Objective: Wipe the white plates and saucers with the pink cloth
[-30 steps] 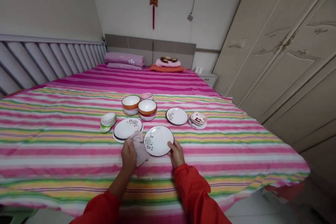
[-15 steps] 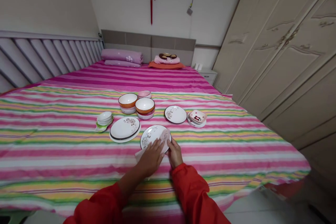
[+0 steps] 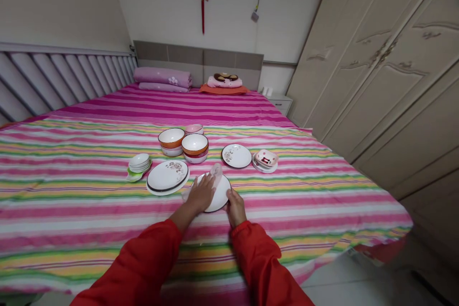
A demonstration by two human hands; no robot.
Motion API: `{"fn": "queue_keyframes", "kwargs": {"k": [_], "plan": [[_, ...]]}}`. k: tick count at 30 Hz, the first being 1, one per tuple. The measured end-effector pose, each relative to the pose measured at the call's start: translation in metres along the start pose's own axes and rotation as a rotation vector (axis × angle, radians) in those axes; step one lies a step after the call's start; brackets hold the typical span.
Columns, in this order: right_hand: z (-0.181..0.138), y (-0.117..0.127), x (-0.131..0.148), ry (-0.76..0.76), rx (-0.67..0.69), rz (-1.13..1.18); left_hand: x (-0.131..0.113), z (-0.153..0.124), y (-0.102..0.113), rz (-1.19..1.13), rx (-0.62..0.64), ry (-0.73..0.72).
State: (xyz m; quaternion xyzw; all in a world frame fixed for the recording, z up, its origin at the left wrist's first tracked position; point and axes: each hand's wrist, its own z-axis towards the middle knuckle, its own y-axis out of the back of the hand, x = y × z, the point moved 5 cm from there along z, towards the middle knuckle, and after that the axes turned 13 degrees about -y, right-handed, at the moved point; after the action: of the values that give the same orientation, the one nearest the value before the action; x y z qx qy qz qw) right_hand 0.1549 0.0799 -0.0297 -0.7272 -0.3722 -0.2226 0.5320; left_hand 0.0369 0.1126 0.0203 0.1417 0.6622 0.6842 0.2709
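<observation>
We're right down at the hands on this one! Our left hand [image 3: 201, 194] lies across a white plate [image 3: 219, 197] with a dark rim, fingers spread and pressing down on a pink cloth [image 3: 216, 173]. The cloth bunches up just past the fingertips, and a corner shows by the heel of the hand. We can't tell if those fingers are truly gripping it or only bearing down. Our right hand [image 3: 235, 208] has the plate's near edge, its fingers [image 3: 233, 198] curled firmly over the rim.

That plate sits on the striped bed sheet [image 3: 304, 201], right under the fingers. It looks like stiff, glazed ceramic: fairly light, slick when wiped and liable to chip, so the rim looks like the safe place to hold it.

Just left of the fingers, a large oval plate [image 3: 167, 177] lies flat, and past it a stack of small dishes [image 3: 139, 162] sits on a green leaf-shaped dish [image 3: 134, 176]. Straight ahead of the fingers are two orange-banded bowls [image 3: 194, 144] and a pink bowl [image 3: 194, 129]. Ahead and to the right, there's a round floral plate [image 3: 236, 156] and a small stack topped by a pink dish [image 3: 266, 158]. Further out, a rolled quilt [image 3: 162, 77] rests against the headboard [image 3: 199, 60]!
</observation>
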Motion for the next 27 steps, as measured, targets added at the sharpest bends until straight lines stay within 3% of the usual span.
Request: {"fn": "queue_keyframes", "kwargs": {"k": [4,7,10,13,16,19,24,27], "plan": [[-0.004,-0.001,0.002,-0.002,-0.008,0.002,0.016,-0.028,0.004,0.043,0.01,0.101],[-0.006,-0.002,0.003,-0.006,-0.018,0.0,0.015,-0.057,0.002,0.07,-0.003,0.104],[-0.006,-0.002,0.002,-0.009,-0.014,0.003,0.002,-0.082,-0.004,0.064,-0.025,0.031],[-0.004,-0.002,0.0,-0.007,0.0,-0.005,-0.021,-0.09,-0.015,-0.007,-0.01,-0.136],[-0.002,-0.001,0.003,0.051,0.008,-0.029,-0.043,-0.078,-0.02,-0.079,-0.019,-0.275],[0.0,0.001,0.007,0.122,0.004,-0.034,-0.05,-0.051,-0.018,-0.116,-0.031,-0.278],[0.004,0.002,0.001,0.027,0.005,-0.019,-0.035,-0.005,-0.013,-0.116,-0.003,-0.161],[0.003,0.001,-0.002,-0.012,0.006,0.008,-0.017,0.009,-0.009,-0.081,-0.029,-0.082]]}}
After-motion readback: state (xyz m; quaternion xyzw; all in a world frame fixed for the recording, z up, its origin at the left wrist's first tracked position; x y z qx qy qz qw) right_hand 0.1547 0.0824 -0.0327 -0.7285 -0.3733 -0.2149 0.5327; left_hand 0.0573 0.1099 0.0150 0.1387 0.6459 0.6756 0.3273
